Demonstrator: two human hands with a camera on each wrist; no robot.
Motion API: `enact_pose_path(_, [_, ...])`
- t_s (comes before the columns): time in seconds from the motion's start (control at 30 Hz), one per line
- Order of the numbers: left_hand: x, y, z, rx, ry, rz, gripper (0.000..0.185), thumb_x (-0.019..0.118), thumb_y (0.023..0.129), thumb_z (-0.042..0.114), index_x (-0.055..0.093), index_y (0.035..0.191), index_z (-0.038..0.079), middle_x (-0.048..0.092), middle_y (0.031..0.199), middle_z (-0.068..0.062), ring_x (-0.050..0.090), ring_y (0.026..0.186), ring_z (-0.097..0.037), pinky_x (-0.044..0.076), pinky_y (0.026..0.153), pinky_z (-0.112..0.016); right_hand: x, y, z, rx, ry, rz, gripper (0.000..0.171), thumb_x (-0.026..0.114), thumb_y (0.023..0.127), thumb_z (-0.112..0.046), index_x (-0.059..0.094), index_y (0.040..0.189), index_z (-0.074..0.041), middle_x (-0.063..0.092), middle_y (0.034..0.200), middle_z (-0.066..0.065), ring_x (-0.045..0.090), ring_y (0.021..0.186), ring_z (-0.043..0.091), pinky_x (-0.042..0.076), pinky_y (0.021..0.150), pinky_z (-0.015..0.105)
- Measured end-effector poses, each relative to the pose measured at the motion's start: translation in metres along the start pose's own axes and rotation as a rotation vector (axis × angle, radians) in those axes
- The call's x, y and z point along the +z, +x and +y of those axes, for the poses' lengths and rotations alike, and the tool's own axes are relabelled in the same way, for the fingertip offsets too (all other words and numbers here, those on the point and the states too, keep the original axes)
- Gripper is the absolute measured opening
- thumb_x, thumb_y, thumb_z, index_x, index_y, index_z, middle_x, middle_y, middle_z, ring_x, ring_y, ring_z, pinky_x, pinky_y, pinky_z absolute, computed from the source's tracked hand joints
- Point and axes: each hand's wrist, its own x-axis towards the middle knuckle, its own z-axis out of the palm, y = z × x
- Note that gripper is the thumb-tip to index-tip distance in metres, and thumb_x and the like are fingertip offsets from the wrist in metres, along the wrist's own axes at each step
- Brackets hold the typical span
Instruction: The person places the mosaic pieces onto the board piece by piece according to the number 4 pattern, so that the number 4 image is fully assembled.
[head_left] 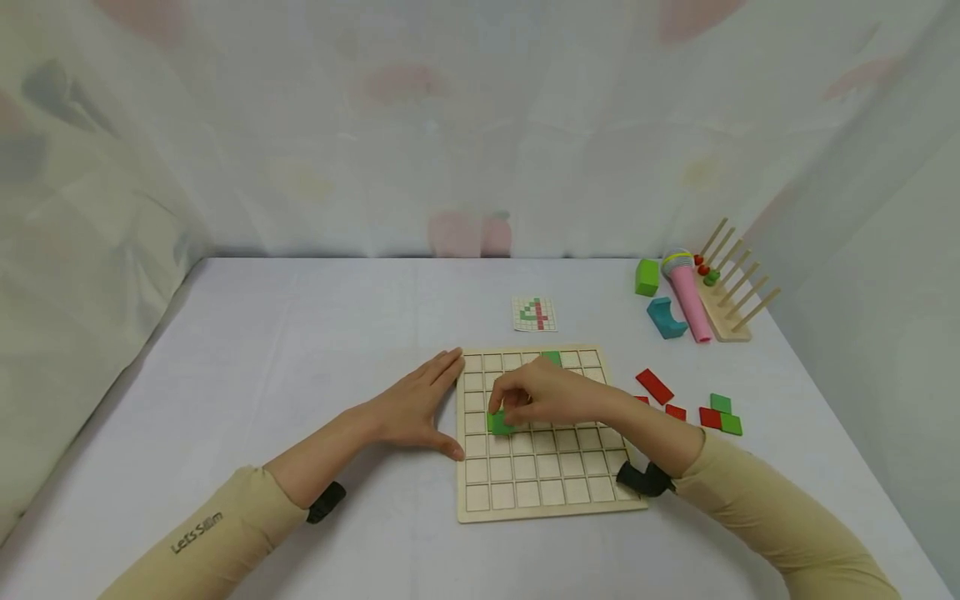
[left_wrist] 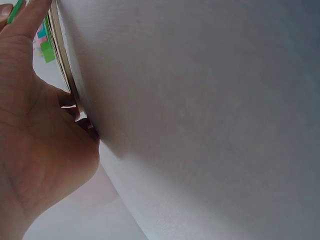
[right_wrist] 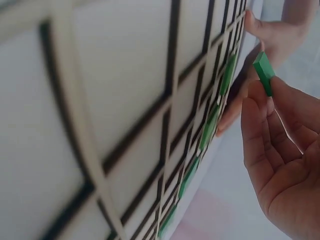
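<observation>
A wooden grid board (head_left: 551, 493) lies on the white table. My right hand (head_left: 551, 392) is over its left part and pinches a small green tile (right_wrist: 263, 72) between thumb and fingertips, lifted off the board in the right wrist view. Several green tiles (right_wrist: 210, 126) sit in a line of grid cells there. One green tile (head_left: 552, 357) shows in the top row in the head view; my right hand hides others. Against the board's left edge rests my left hand (head_left: 416, 407), thumb and fingers spread and holding nothing.
Beyond the board lies a small pattern card (head_left: 535, 314). Right of it are red tiles (head_left: 655, 387) and green tiles (head_left: 731, 425). Farther back stand a green block (head_left: 647, 277), a teal curved block (head_left: 666, 318), a pink toy microphone (head_left: 690, 300) and a pegged wooden rack (head_left: 731, 325).
</observation>
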Motion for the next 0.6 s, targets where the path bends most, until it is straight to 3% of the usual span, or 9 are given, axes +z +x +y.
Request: enact_pose_path(0.6, [0.002, 0.001, -0.002, 0.014, 0.012, 0.008, 0.134, 0.076, 0.066, 0.074, 0.01, 0.159, 0.004, 0.003, 0.169, -0.012, 0.005, 0.157, -0.035, 0.019, 0.127, -0.051, 0.017, 0.005, -0.001, -0.013, -0.013, -0.061, 0.012, 0.07, 0.087, -0.007, 0.073, 0.095, -0.016, 0.07, 0.08, -0.008, 0.058, 0.07, -0.002, 0.052, 0.068, 0.016])
